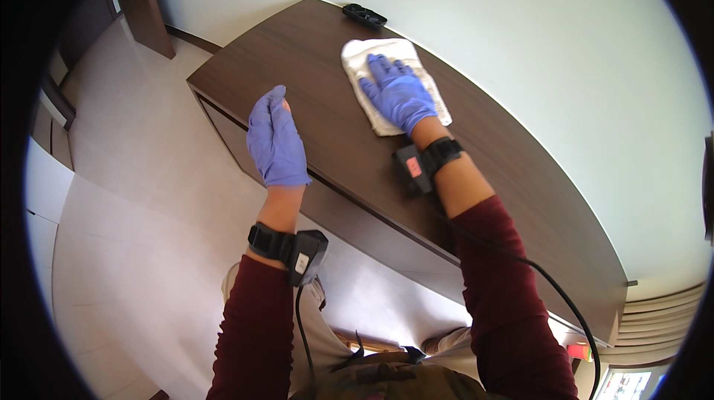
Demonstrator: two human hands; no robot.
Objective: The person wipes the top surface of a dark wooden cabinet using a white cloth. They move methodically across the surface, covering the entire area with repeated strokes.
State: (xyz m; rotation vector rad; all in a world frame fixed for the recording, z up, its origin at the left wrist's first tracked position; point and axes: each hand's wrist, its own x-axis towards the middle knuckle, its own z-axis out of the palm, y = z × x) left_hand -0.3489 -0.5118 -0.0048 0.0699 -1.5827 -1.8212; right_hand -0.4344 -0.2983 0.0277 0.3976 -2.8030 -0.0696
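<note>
My right hand [397, 91], in a blue disposable glove, lies palm down on a folded white cloth [385, 124]. The cloth rests flat on a dark wood-grain cabinet top [329, 104], near its wall side. My left hand [276, 138], gloved the same way, hovers by the front edge of the cabinet top with its fingers together and slightly curled. A small reddish spot shows at its fingertips. Nothing is visible in it, though its palm is partly hidden. Both wrists carry black straps with boxy devices and cables.
A small black tray [365, 15] sits at the back edge against the pale wall [502, 37]. Drawer fronts run below the front edge. Pale floor [139, 188] lies at left, and a curtain [652, 327] hangs at lower right beside a red object [580, 352].
</note>
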